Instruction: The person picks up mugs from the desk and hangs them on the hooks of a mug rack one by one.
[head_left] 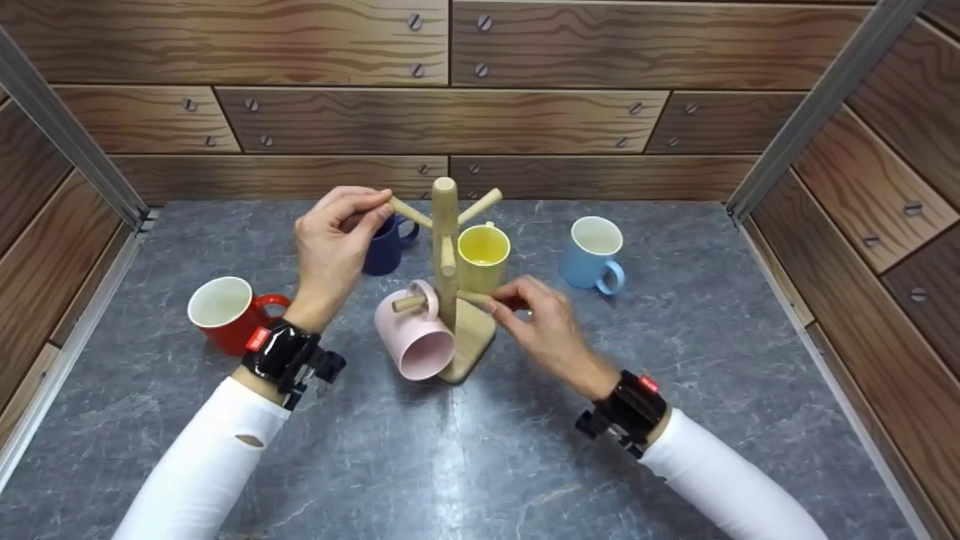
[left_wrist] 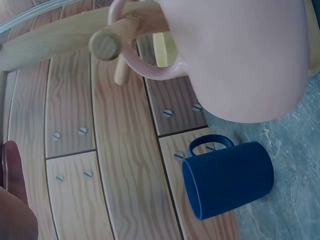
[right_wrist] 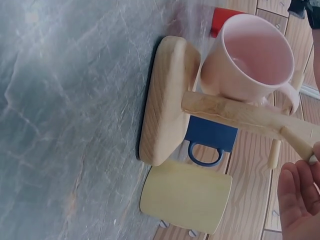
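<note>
A wooden mug tree (head_left: 444,206) stands mid-table, its angled pegs spreading from the post. Between thumb and fingers, my left hand (head_left: 330,247) pinches the tip of the upper left peg (head_left: 411,212). Lower down on the other side, my right hand (head_left: 544,322) pinches the end of the lower right peg (right_wrist: 296,142). From the lower left peg a pink mug (head_left: 405,334) hangs by its handle, tilted with its mouth toward the front. A dark blue mug (head_left: 384,251) stands behind the left hand, partly hidden by it. Just behind the post is a yellow mug (head_left: 484,259).
A red mug (head_left: 229,322) stands at the left, beside my left wrist. At the back right is a light blue mug (head_left: 589,255). Wood-patterned walls (head_left: 442,120) close off the grey table (head_left: 712,337) at the back and sides.
</note>
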